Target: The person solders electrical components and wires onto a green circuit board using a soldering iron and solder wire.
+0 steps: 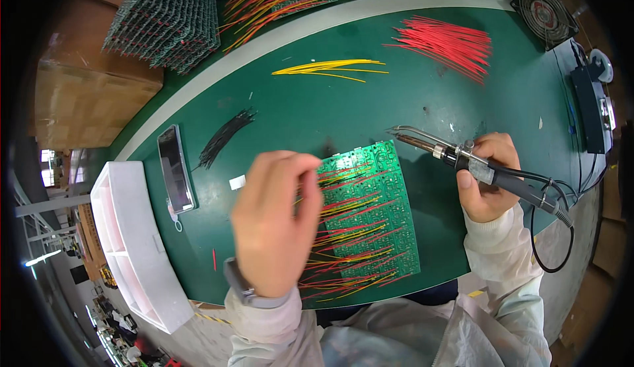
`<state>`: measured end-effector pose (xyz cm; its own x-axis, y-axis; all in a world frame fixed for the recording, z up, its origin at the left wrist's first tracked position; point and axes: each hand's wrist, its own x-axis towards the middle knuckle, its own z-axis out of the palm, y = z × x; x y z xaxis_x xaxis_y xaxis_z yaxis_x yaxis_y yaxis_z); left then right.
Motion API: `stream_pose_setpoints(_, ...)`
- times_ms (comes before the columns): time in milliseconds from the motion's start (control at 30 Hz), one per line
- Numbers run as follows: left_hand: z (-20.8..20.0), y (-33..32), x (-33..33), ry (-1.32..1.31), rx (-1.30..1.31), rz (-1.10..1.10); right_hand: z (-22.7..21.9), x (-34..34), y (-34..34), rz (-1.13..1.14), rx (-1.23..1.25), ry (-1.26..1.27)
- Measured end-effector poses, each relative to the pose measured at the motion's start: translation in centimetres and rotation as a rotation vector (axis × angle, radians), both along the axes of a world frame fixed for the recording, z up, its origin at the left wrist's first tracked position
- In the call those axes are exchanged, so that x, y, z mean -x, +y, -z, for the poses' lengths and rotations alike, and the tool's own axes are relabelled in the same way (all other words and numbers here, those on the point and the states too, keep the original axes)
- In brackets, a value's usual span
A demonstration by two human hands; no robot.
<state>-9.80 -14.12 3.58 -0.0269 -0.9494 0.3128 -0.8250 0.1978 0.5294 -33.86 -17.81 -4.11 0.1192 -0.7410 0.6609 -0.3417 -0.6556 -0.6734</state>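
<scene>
green work table (462, 112) bears all | green circuit board (376, 195) with red and yellow wires lies at centre near edge | left hand (274, 225) raised over board's left side, fingers pinched, contents unclear | right hand (489, 179) grasps soldering iron (462, 159), tip just beyond board's far corner

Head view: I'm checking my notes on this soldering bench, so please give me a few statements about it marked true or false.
1. The right hand holds a soldering iron. True.
2. The left hand holds a screwdriver. False: it hovers at the green circuit board, with no tool visible in it.
3. The red wires lie at the far right of the green mat. True.
4. The phone lies right of the board. False: it lies to its left.
</scene>
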Motion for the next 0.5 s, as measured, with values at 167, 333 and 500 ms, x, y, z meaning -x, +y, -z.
stream_pose_setpoints(167, 3.8, -0.8, 1.9, 0.023, -0.006, 0.135, 0.0, 0.6, -0.5, -0.008, 0.002, -0.052)
stream_pose_setpoints(333, 4.5, -0.9, 2.5, 0.029, -0.019, 0.168, 0.5, 1.3, -0.7, -0.024, -0.037, -0.085)
stream_pose_setpoints(500, 5.1, -0.8, 2.9, 0.08, -0.015, 0.15, 0.4, 1.7, -0.3, -0.065, -0.036, -0.061)
